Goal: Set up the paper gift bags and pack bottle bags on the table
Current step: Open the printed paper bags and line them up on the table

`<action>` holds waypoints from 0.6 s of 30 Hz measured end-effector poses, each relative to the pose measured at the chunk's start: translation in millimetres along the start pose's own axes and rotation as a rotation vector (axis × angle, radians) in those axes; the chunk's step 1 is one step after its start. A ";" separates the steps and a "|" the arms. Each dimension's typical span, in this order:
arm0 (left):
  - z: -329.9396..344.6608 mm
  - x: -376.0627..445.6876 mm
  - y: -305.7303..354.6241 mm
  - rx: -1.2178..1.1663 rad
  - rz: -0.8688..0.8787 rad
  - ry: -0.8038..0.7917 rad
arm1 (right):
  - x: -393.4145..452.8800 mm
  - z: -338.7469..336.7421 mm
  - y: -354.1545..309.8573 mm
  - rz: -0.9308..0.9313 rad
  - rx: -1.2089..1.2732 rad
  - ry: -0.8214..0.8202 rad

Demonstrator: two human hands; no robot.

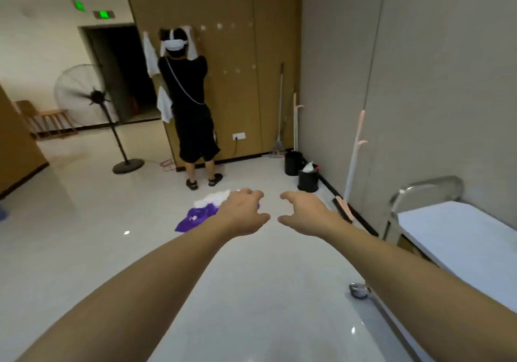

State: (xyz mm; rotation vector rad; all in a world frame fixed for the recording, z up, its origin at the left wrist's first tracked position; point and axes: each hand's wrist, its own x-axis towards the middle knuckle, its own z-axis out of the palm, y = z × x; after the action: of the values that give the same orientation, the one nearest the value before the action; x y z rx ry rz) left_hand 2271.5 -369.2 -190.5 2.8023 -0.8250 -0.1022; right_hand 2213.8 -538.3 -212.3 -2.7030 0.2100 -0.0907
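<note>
I hold both arms stretched out in front of me above the glossy floor (84,249). My left hand (242,213) and my right hand (305,214) hang side by side, near each other but apart, fingers loosely curled and holding nothing. Just beyond my left hand a purple and white heap of bags (198,212) lies crumpled on the floor. The white tabletop (461,238) stands off to my right, beside the grey wall. Ahead, another person (190,101) in black faces the brown wall (237,82), and a standing fan (92,101) is at the left.
</note>
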 end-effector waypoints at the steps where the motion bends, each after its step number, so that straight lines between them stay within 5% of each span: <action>1: 7.9 14.4 23.8 0.007 0.044 -0.024 | -5.1 -8.4 25.1 0.047 -0.001 0.018; 18: 130.0 133.2 336.9 0.066 0.799 -0.311 | -149.3 -86.7 295.3 0.789 0.022 0.250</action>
State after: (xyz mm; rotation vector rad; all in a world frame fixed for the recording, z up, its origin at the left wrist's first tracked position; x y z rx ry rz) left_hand 2189.3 -741.8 -241.1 2.3162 -1.9660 -0.3808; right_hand 2018.8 -815.0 -262.2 -2.3819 1.3019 -0.1872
